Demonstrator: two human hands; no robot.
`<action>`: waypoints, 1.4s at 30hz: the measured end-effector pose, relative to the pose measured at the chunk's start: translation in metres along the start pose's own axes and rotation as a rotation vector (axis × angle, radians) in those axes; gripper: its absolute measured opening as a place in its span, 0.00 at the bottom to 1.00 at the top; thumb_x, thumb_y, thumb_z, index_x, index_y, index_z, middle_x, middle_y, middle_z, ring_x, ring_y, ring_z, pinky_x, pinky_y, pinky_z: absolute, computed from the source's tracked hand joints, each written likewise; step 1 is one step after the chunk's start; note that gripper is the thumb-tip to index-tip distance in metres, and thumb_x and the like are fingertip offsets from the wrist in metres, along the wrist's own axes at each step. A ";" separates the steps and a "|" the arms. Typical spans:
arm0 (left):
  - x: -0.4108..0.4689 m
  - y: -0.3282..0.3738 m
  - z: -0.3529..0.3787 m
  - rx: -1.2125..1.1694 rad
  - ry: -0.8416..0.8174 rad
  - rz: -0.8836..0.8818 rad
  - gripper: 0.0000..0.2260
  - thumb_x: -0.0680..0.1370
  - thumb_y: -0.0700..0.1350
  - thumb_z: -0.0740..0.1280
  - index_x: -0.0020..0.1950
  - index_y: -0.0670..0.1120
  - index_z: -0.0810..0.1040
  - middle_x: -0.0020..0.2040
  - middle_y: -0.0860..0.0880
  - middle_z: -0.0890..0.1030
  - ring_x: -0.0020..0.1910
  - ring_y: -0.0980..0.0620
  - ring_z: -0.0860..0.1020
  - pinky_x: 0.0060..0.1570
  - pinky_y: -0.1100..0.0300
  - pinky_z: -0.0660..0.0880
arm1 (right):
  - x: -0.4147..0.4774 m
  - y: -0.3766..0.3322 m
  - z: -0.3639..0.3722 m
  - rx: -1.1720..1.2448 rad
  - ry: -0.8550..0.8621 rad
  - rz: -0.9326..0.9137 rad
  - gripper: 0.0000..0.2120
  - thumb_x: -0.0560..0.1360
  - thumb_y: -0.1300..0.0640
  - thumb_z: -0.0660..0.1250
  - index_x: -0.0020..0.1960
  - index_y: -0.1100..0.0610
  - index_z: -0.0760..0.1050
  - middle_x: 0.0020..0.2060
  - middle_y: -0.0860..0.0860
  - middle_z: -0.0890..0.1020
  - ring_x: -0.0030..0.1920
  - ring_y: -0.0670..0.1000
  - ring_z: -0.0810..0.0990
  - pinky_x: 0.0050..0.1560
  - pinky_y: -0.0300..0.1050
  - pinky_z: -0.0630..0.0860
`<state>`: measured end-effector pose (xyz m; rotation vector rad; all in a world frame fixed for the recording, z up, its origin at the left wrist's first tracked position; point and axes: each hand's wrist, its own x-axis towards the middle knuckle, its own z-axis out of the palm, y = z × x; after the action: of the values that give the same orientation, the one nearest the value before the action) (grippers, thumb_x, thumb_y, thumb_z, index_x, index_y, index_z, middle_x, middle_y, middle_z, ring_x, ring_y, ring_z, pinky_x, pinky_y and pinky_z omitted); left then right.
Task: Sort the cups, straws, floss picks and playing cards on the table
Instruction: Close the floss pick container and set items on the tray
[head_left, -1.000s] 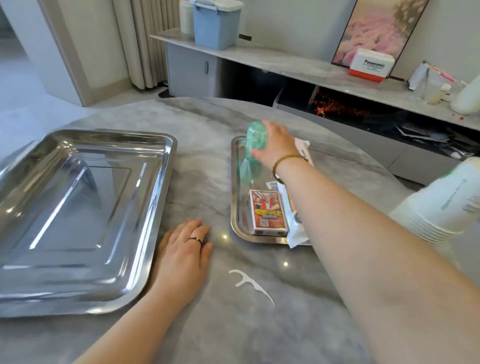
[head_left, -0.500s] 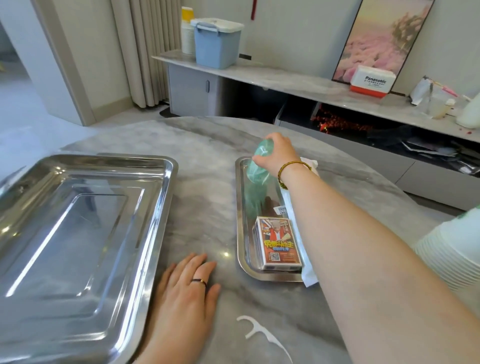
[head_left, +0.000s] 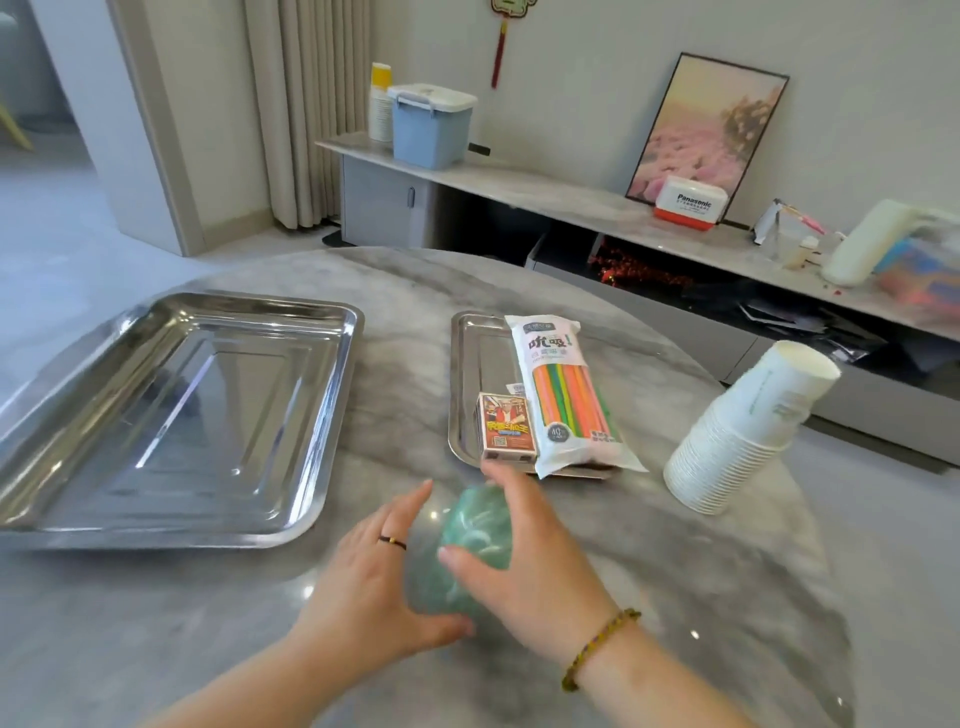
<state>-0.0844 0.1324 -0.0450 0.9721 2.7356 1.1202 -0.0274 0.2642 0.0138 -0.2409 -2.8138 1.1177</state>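
My right hand (head_left: 540, 577) grips a translucent green floss pick container (head_left: 475, 525) just above the table's front middle. My left hand (head_left: 363, 582) lies against its left side, fingers straight and thumb under it. Behind them, a small steel tray (head_left: 467, 364) holds a playing card box (head_left: 506, 426) and a pack of coloured straws (head_left: 563, 395). A stack of white paper cups (head_left: 743, 431) lies tilted on the table at the right. I see no loose floss pick.
A large steel tray (head_left: 171, 415) with nothing in it sits on the left of the round marble table (head_left: 405, 280). Beyond the table, a low sideboard (head_left: 545, 197) carries a blue bin (head_left: 431, 124), a white and red box and a picture.
My right hand has carried the green container from over the small tray back to the table's front. My left hand has lifted off the table and met it. The straw pack is now uncovered.
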 end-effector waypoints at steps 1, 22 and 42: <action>-0.003 0.015 -0.002 -0.119 -0.072 -0.075 0.45 0.50 0.66 0.64 0.63 0.67 0.47 0.58 0.69 0.64 0.59 0.67 0.68 0.56 0.77 0.62 | -0.009 -0.001 0.003 0.014 0.009 0.008 0.33 0.70 0.47 0.68 0.70 0.48 0.57 0.61 0.41 0.65 0.66 0.41 0.64 0.58 0.25 0.57; -0.030 0.014 -0.035 -0.519 -0.424 -0.244 0.20 0.49 0.55 0.68 0.38 0.51 0.72 0.27 0.63 0.77 0.28 0.66 0.74 0.32 0.73 0.69 | -0.029 -0.007 0.019 0.105 -0.227 -0.349 0.33 0.65 0.41 0.56 0.65 0.57 0.69 0.53 0.33 0.63 0.56 0.35 0.60 0.58 0.17 0.51; -0.016 -0.017 -0.032 -0.521 0.021 -0.318 0.34 0.52 0.46 0.81 0.50 0.60 0.65 0.49 0.56 0.74 0.43 0.64 0.75 0.38 0.82 0.67 | -0.004 0.055 0.039 -0.519 0.021 -0.291 0.18 0.59 0.46 0.54 0.47 0.47 0.68 0.41 0.44 0.80 0.45 0.46 0.74 0.39 0.35 0.75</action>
<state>-0.0886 0.0941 -0.0348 0.4413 2.2952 1.6439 -0.0233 0.2765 -0.0526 0.1187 -2.9382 0.3160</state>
